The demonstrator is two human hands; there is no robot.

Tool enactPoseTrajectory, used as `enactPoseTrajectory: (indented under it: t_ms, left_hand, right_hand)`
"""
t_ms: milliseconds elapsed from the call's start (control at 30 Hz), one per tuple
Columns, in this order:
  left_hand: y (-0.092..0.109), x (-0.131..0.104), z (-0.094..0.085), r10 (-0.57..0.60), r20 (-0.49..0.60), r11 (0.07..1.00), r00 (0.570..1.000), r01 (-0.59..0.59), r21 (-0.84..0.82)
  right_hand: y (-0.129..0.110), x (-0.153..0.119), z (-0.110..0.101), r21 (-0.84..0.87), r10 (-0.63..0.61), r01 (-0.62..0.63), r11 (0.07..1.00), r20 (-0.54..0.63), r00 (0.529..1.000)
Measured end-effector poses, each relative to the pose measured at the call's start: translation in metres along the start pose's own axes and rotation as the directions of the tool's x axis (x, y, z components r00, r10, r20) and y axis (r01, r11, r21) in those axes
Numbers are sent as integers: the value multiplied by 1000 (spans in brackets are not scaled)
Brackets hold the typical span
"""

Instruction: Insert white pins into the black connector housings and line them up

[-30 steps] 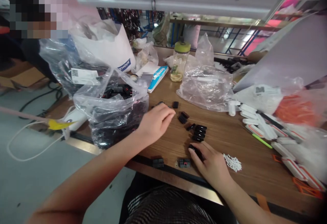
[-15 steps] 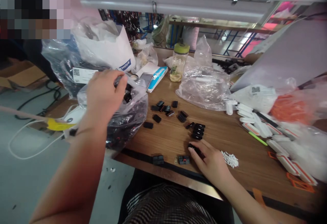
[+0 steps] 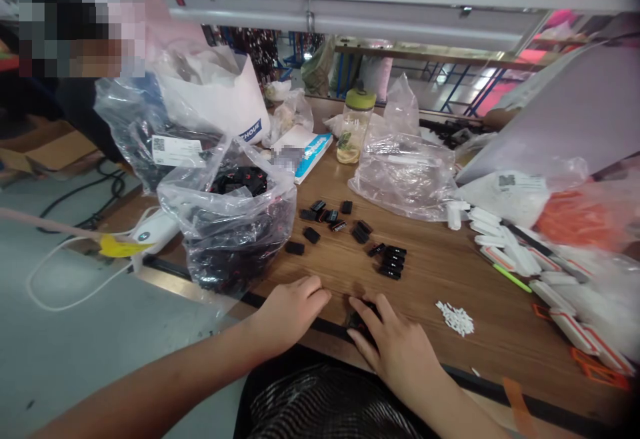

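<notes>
At the front edge of the table my left hand (image 3: 294, 309) has its fingers curled together, and what lies under them is hidden. My right hand (image 3: 397, 339) is closed with thumb and fingers around a small black plastic part (image 3: 364, 319) by the dark edge strip. Beyond it stands a short row of black parts (image 3: 394, 262) side by side. More loose black parts (image 3: 320, 212) lie scattered further back. To the left sits an open clear plastic bag (image 3: 235, 225) full of black parts. A small heap of white pieces (image 3: 455, 317) lies right of my right hand.
White and orange plastic pieces (image 3: 510, 245) and a bright green stick (image 3: 513, 279) cover the right side. Behind are a bottle with a green lid (image 3: 356, 125), a crumpled clear bag (image 3: 405, 179) and a blue-white booklet (image 3: 313, 155). A person is at the far left.
My left hand has come out of the bag opening and down to the table's front edge. My right hand has shifted left and nearer, from beside the row to the part at the edge.
</notes>
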State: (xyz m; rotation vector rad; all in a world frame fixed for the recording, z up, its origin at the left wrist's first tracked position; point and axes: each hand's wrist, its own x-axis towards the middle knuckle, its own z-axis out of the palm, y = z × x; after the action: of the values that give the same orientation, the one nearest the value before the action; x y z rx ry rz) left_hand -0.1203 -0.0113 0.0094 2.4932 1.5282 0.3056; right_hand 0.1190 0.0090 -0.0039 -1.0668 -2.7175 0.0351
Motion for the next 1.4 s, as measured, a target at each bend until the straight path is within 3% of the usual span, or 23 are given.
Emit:
enactPoseTrajectory:
  t_ms: [67, 100, 167, 233, 433, 633, 733, 833, 967, 1067, 1133, 1233, 1300, 1400]
  left_hand:
    - [-11, 11, -11, -39, -45, 999, 998, 41, 30]
    - [-16, 19, -17, -81, -120, 996, 989, 86, 39]
    - [-26, 36, -26, -170, -279, 979, 945, 193, 58]
    - [-33, 51, -27, -202, -339, 958, 919, 258, 128]
    - [-36, 63, -6, -230, -189, 920, 955, 277, 279]
    - [-37, 60, -1, -170, -165, 971, 972, 194, 143]
    - [-19, 61, -2, -129, -186, 989, 974, 114, -89]
    - [14, 65, -2, -30, -164, 962, 986, -16, -271]
    - [54, 71, 3, 58, -62, 978, 996, -69, -194]
    - [68, 75, 10, 148, 26, 987, 989, -146, -68]
    - [71, 77, 14, 196, 55, 981, 979, -195, -19]
    - [70, 78, 18, 208, 48, 978, 977, -208, -8]
    - [70, 78, 19, 192, 32, 981, 981, -191, -19]
    - [66, 79, 19, 168, 12, 986, 986, -168, -25]
  right_hand:
    - [0, 1, 2, 22, 13, -12, 1000, -13, 1000]
    - [1, 2, 3, 41, 17, -16, 999, -19, 1000]
    - [1, 2, 4, 73, 24, -22, 997, -33, 999]
    - [1, 2, 4, 87, 36, -32, 996, -50, 998]
    - [3, 2, 5, 213, 84, -63, 975, -92, 992]
    - [5, 2, 2, 364, 172, -132, 922, -80, 982]
    - [12, -1, -9, 475, 261, -167, 864, -138, 956]
    - [26, -7, -22, 513, 379, -202, 834, -266, 886]
    - [55, -23, -34, 481, 475, -268, 835, -382, 793]
    - [78, -34, -40, 445, 511, -325, 835, -405, 758]
    - [91, -34, -44, 390, 517, -378, 840, -359, 777]
    - [105, -15, -51, 275, 457, -401, 874, -182, 870]
    - [109, 7, -51, 235, 362, -344, 909, -39, 931]
    - [110, 38, -44, 190, 218, -231, 954, 91, 972]
